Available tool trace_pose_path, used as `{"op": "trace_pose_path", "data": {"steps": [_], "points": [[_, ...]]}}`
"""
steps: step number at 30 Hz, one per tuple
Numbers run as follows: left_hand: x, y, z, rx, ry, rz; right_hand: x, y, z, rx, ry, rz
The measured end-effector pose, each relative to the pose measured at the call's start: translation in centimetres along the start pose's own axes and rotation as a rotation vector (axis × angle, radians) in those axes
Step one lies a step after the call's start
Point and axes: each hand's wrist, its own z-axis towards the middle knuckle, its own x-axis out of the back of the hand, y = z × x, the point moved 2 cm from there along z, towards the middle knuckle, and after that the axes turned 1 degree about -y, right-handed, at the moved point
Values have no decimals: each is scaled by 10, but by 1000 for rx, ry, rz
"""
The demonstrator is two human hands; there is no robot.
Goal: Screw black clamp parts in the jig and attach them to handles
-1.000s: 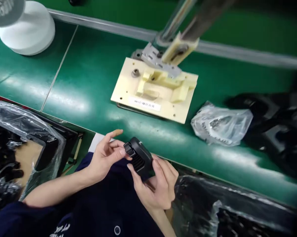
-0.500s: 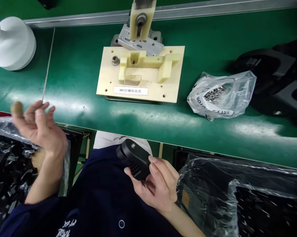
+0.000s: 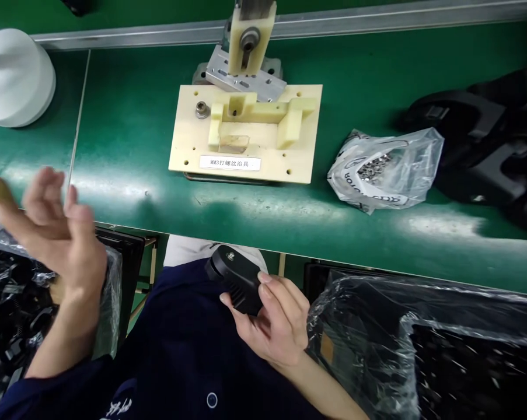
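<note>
My right hand [image 3: 276,324] grips a black plastic housing [image 3: 237,279] between thumb and fingers, in front of my body below the bench edge. A small shiny metal piece shows on the housing's top. My left hand [image 3: 57,233] is raised at the left over the bench edge, its fingers spread and blurred, holding nothing. A yellowish cover sits on one of its fingertips. On the bench ahead stands a cream fixture plate [image 3: 272,169] with raised blocks and a paper label. A press head [image 3: 251,44] hangs above it.
A clear plastic bag of small metal screws [image 3: 374,169] lies right of the fixture. Black parts [image 3: 477,140] rest at the far right, a white round object [image 3: 18,79] at the left. Plastic-lined bins [image 3: 359,344] of black parts flank me below the green bench [image 3: 127,128].
My left hand has moved left and its fingers have spread wider. The housing stays in my right hand. The whole view has shifted slightly.
</note>
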Motion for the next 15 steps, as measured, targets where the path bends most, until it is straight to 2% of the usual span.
{"op": "trace_pose_path", "data": {"steps": [2,3,6,8,10,12,15], "points": [[-10,12,-19,-74,-202,-132,-2,-1,-2,1,3,7],[-17,18,-32,-55,-328,-213,-3,-2,-2,-1,3,13],[-40,26,-69,208,-691,-464,-6,-3,0,-34,-44,58],[-50,27,-84,403,-829,-557,-7,0,3,-61,-83,131],[-58,26,-89,513,-836,-556,-8,5,5,-73,-106,242],[-62,25,-89,550,-776,-513,-8,10,6,-113,-133,363],[-60,23,-90,514,-667,-405,-6,9,7,-323,-224,518]]}}
